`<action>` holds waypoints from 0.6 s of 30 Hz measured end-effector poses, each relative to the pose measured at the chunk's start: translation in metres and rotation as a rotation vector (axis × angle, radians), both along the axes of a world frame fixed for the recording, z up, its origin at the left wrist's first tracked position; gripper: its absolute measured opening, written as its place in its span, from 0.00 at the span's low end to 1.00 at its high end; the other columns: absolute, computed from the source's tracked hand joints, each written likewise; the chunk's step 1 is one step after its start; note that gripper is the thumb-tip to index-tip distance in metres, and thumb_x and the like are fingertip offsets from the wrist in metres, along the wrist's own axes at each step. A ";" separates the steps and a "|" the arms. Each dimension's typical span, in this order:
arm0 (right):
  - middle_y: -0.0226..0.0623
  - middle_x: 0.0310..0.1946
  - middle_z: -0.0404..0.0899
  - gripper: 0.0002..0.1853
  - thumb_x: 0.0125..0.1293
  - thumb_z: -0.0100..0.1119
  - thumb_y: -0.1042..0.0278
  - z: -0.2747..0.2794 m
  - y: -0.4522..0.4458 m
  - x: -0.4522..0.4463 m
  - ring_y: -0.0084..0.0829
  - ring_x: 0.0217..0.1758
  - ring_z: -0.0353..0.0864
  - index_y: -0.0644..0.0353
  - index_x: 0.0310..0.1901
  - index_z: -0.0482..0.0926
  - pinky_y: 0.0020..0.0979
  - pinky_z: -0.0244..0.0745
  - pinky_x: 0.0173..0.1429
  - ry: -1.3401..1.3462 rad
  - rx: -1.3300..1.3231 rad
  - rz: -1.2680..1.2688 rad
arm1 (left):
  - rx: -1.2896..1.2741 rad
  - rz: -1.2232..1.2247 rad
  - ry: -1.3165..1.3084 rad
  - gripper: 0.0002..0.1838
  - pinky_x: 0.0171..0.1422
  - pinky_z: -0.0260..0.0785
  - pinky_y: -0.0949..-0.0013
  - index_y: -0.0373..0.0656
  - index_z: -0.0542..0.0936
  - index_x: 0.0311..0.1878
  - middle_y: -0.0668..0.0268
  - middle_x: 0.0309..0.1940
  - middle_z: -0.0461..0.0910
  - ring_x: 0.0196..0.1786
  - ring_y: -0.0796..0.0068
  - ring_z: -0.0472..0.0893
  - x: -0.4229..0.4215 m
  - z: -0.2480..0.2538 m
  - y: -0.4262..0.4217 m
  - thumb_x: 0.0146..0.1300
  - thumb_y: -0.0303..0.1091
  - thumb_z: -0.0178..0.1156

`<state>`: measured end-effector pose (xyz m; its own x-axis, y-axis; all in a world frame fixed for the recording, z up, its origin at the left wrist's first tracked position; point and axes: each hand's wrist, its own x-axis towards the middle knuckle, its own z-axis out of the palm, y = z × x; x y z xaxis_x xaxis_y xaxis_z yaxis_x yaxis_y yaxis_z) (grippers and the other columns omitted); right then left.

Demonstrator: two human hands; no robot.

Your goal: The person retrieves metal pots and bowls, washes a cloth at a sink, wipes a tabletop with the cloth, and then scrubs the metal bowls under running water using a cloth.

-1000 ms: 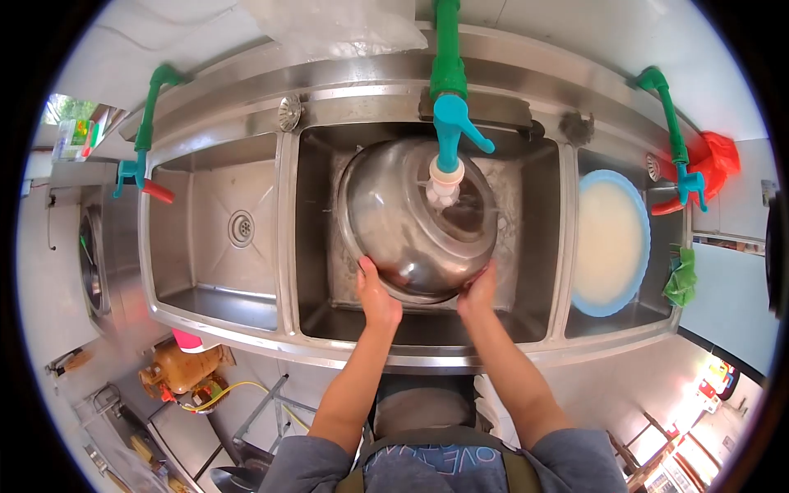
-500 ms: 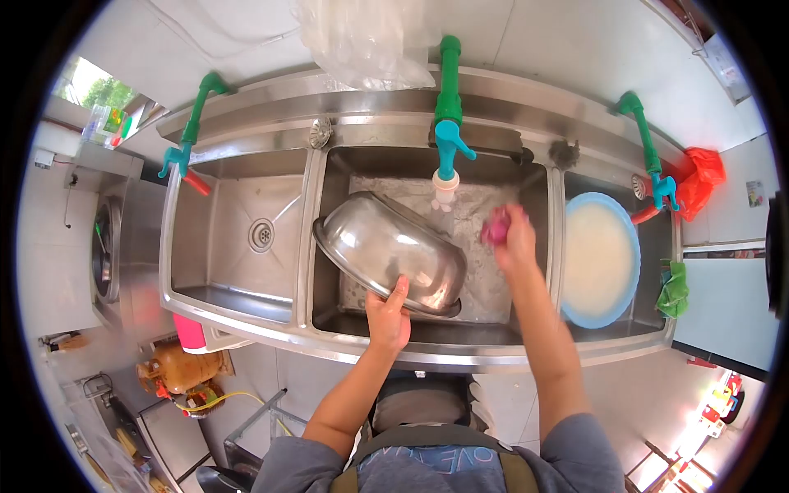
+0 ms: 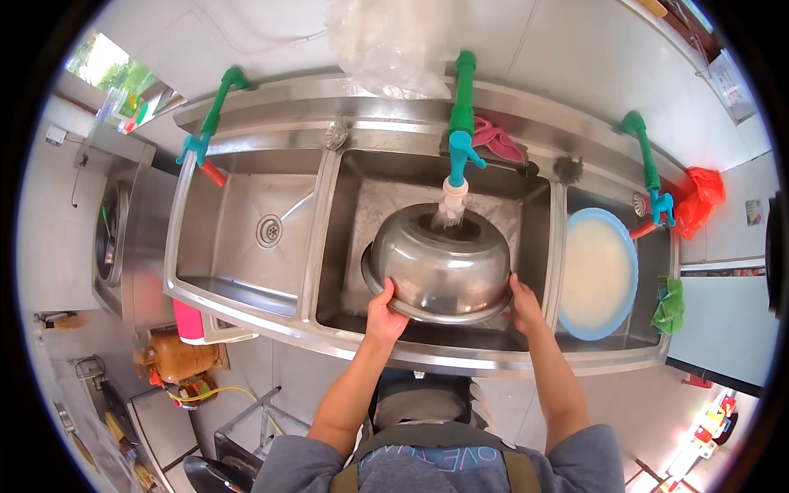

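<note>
A shiny metal basin (image 3: 440,267) is held tilted over the middle sink (image 3: 349,205), its rounded underside facing up and its rim toward me. My left hand (image 3: 386,314) grips the rim at the lower left, thumb on the outside. On the right side of the rim, my right hand (image 3: 524,306) is closed too. Water runs from the middle tap (image 3: 462,152) onto the basin's underside. Behind that tap, a pink cloth (image 3: 498,141) lies on the sink's back ledge.
A light blue tub (image 3: 597,275) of whitish, cloudy contents stands in the right sink. A green cloth (image 3: 669,306) hangs over that sink's right edge. The left sink (image 3: 246,230) has a drain. Green pipes with taps rise along the back.
My right hand has put the pink cloth on the back ledge and taken hold of the basin's rim. The basin has moved right, under the running water.
</note>
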<state>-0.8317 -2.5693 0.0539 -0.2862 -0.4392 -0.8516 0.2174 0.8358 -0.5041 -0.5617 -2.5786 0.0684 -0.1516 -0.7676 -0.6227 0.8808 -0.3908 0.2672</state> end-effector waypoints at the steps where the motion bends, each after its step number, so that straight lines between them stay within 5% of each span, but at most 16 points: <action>1: 0.41 0.59 0.63 0.37 0.60 0.43 0.35 0.001 0.002 -0.004 0.38 0.61 0.62 0.60 0.60 0.61 0.43 0.57 0.63 -0.350 0.015 -0.202 | -0.034 -0.030 -0.019 0.23 0.66 0.53 0.57 0.41 0.66 0.57 0.63 0.58 0.66 0.61 0.65 0.63 0.000 -0.013 0.001 0.63 0.45 0.49; 4: 0.40 0.60 0.62 0.37 0.59 0.41 0.34 -0.039 -0.007 -0.012 0.40 0.62 0.61 0.60 0.59 0.63 0.45 0.55 0.65 -0.762 -0.286 -0.485 | 0.250 0.030 0.001 0.26 0.68 0.50 0.54 0.45 0.64 0.60 0.63 0.61 0.61 0.63 0.63 0.60 -0.004 -0.053 -0.004 0.64 0.50 0.46; 8: 0.41 0.62 0.59 0.38 0.60 0.40 0.35 -0.076 -0.031 -0.021 0.40 0.64 0.59 0.62 0.59 0.62 0.45 0.53 0.66 -0.678 -0.236 -0.547 | 0.447 -0.143 -0.182 0.35 0.68 0.49 0.54 0.47 0.62 0.62 0.64 0.64 0.58 0.66 0.62 0.57 -0.003 -0.103 -0.022 0.59 0.63 0.43; 9: 0.40 0.62 0.60 0.37 0.61 0.41 0.36 -0.029 -0.041 0.005 0.39 0.64 0.59 0.63 0.59 0.62 0.44 0.52 0.66 -0.396 -0.145 -0.559 | 0.465 -0.139 -0.217 0.35 0.64 0.55 0.56 0.43 0.63 0.61 0.64 0.61 0.62 0.62 0.63 0.62 0.007 -0.141 -0.026 0.59 0.60 0.47; 12: 0.39 0.59 0.63 0.34 0.63 0.41 0.40 -0.049 -0.028 0.015 0.37 0.60 0.63 0.63 0.59 0.62 0.41 0.56 0.64 -0.466 -0.341 -0.570 | 0.122 -0.364 -0.637 0.27 0.59 0.60 0.60 0.39 0.67 0.55 0.63 0.54 0.68 0.55 0.64 0.68 0.033 -0.216 -0.037 0.63 0.51 0.46; 14: 0.38 0.58 0.65 0.33 0.63 0.41 0.40 -0.026 -0.022 0.032 0.35 0.58 0.65 0.61 0.58 0.63 0.39 0.58 0.63 -0.368 -0.453 -0.677 | -0.014 -0.463 -0.819 0.22 0.55 0.64 0.62 0.36 0.69 0.52 0.62 0.50 0.72 0.50 0.66 0.72 0.034 -0.222 -0.045 0.65 0.46 0.46; 18: 0.33 0.50 0.70 0.28 0.65 0.41 0.44 0.012 -0.014 0.056 0.29 0.50 0.70 0.60 0.56 0.65 0.34 0.66 0.53 -0.207 -0.526 -0.818 | 0.237 -0.312 -0.506 0.17 0.53 0.67 0.63 0.38 0.72 0.45 0.62 0.41 0.75 0.44 0.67 0.74 -0.026 -0.117 -0.045 0.68 0.41 0.40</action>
